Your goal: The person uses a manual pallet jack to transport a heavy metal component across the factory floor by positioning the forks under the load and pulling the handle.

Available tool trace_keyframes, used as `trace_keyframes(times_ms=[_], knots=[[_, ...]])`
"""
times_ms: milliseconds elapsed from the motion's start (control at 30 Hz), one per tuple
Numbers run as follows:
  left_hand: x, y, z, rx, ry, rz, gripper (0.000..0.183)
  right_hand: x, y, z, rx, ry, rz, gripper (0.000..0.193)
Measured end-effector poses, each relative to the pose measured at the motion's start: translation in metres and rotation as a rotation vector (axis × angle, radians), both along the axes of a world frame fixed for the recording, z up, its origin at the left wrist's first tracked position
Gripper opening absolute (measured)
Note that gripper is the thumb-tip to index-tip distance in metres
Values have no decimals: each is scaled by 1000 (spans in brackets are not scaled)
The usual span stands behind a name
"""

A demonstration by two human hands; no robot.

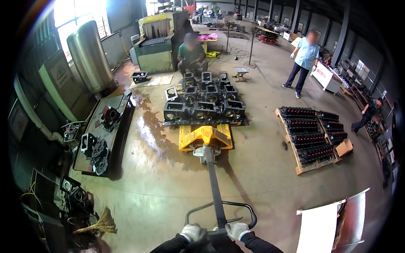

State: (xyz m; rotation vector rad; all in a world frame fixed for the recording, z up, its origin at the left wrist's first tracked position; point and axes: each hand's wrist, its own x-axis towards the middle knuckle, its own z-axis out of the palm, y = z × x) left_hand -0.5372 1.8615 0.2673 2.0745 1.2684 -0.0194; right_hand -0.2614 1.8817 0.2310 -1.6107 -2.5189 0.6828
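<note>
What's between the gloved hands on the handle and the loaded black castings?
Head view: from the left hand and right hand, the pallet jack's black tiller runs to its yellow body; the castings sit just beyond.

A yellow pallet jack (205,137) is seen on the concrete floor, loaded with black metal castings (204,100); its long grey handle (219,211) is tilted back.

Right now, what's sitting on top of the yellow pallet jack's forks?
A load of black cast metal housings in rows covers the pallet jack forks. The forks and any pallet beneath are hidden; only a dark lower edge shows.
</note>
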Motion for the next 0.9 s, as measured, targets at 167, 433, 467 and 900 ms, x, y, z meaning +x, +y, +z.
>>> trace_keyframes(times_ms=[167,433,467,900], knots=[[-24,66,55,336,-42,273,33,-20,83,90,517,111,-13,32],[-24,133,113,458,-147,360,45,-35,145,124,939,91,-164,27],[-23,106,91,408,-221,380,44,-35,119,117,911,88,-146,30],[-33,94,95,345,-48,248,26,-33,106,108,681,32,-74,32]])
